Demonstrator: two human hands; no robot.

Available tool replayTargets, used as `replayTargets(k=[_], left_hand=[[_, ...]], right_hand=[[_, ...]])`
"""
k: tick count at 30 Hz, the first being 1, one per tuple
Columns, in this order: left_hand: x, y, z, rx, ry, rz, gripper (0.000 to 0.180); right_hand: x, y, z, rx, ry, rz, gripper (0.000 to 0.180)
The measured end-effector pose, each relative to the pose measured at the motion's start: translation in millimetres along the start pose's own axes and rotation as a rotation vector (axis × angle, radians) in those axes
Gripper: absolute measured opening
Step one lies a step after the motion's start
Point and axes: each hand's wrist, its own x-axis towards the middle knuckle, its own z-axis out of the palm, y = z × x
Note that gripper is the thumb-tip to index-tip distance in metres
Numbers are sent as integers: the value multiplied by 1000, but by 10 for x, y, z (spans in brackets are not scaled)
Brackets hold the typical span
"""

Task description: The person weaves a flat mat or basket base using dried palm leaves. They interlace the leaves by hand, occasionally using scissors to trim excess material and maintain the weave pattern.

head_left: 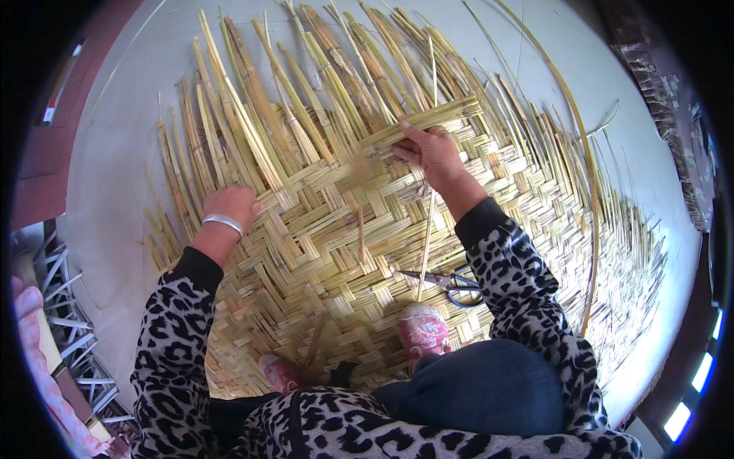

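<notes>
Straw-yellow reed strips fill the floor in front of the person, plaited into a broad mat (pixel 329 252) with a herringbone pattern. The woven part lies under and just ahead of the knees; along its far edge the unwoven strips (pixel 306 84) fan out loose across the pale grey floor (pixel 130 115).

The right hand (pixel 433 153) is out at the far edge of the weave, fingers pinched together on a flat band of strips (pixel 428 121) that runs crosswise, lifting it slightly off the mat. The left hand (pixel 229 205) presses down on the mat at its left side, fingers curled under and closed against the strips; whether it actually grips one I cannot tell. A silver bangle (pixel 222 222) sits on that wrist. Both arms are in leopard-print sleeves.

A single thin strip (pixel 425 245) runs from below the right hand back toward the person. Beside its near end lie blue-handled scissors (pixel 456 284) on the mat, just by the right forearm. Two pink slippers (pixel 423 330) rest on the near part of the weave, the right one close to the scissors. A long curved cane (pixel 590 206) arcs along the mat's right side.
</notes>
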Motion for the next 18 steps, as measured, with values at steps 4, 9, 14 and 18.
replayTargets(k=[4, 9, 14, 18], left_hand=[[282, 609, -406, -216, 218, 139, 30], [785, 1489, -611, -492, 322, 414, 43], [1074, 1646, -748, -537, 46, 291, 29], [1050, 1646, -665, -613, 182, 243, 28]], right_hand=[[-46, -159, -89, 122, -12, 14, 29], [-171, -301, -207, 55, -192, 7, 34], [-197, -505, -343, -120, -323, 3, 37], [21, -741, -441, -469, -392, -99, 45]])
